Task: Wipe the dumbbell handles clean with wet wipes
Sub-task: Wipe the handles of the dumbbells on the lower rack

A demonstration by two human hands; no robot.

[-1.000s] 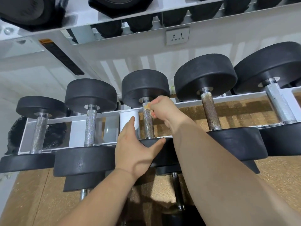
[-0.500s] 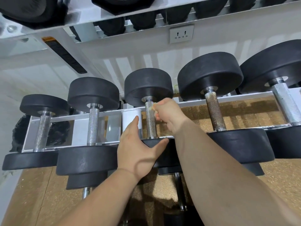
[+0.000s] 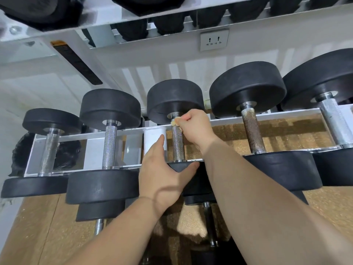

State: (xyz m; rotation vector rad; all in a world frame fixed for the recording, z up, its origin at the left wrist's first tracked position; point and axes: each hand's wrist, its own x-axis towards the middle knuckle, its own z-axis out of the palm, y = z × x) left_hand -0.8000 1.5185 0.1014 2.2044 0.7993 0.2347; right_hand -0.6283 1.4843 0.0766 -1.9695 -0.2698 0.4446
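Wiping stage: the right hand (image 3: 193, 124) presses a crumpled wipe (image 3: 174, 122) to the far end of the middle handle (image 3: 178, 146), just below the far plate.
Change: over the last second the wipe has stayed at that far end, shifting only slightly; the left hand has not moved from its place.
Meaning for the task: this reads as spot-scrubbing at the collar. Most of the handle's length below the wipe is bare and brownish, so this handle is probably not yet finished.
Right hand: fingers curled into a tight fist, pinching the wipe against the handle; the wrist lies to the handle's right.
Left hand (image 3: 162, 175): spread and relaxed, palm on the near plate (image 3: 183, 166), thumb out along its top edge, fingers reaching up beside the white tube (image 3: 152, 136). It grasps nothing and seems to steady the dumbbell.
Location: the dumbbell lies across the two rails of the white rack (image 3: 91, 135), third from the left.
Remaining work: the rusty handle (image 3: 253, 131) next on the right looks the dirtiest.
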